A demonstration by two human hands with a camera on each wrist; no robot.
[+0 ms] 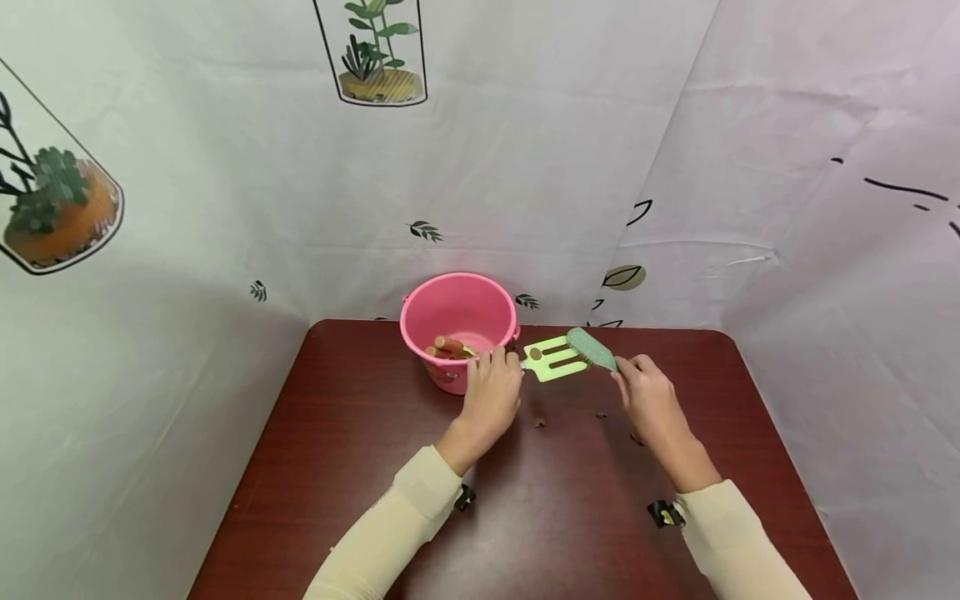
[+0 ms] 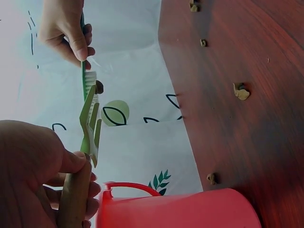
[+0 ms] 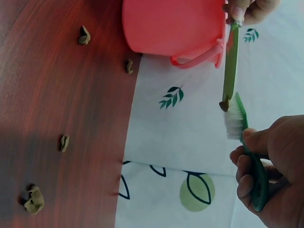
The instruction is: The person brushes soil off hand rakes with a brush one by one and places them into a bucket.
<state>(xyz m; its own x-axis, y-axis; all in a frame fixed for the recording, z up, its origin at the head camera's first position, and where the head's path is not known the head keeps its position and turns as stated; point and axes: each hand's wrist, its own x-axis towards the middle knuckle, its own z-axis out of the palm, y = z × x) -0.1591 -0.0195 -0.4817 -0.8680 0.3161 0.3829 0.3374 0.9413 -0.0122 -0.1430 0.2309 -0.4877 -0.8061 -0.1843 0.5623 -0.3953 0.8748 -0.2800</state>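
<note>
My left hand [image 1: 492, 392] grips the wooden handle [image 2: 76, 192] of a light green hand fork [image 1: 537, 368], held up above the table just right of the pink bucket. In my right hand [image 1: 654, 404] is a green brush [image 1: 591, 348], its handle pinched between thumb and fingers. White bristles [image 3: 234, 124] meet the fork's tine ends. A small brown clump [image 2: 99, 87] sits by the tine tips, right at the bristles. The fork's flat part carries a round brown spot near its neck in the head view.
The pink bucket [image 1: 459, 302] stands at the table's back edge, wooden-handled tools [image 1: 450, 343] inside it. Several brown bits [image 1: 540, 422] lie scattered on the dark red table [image 1: 360, 442], below and between the hands. A printed white cloth [image 1: 525, 167] hangs behind and at both sides.
</note>
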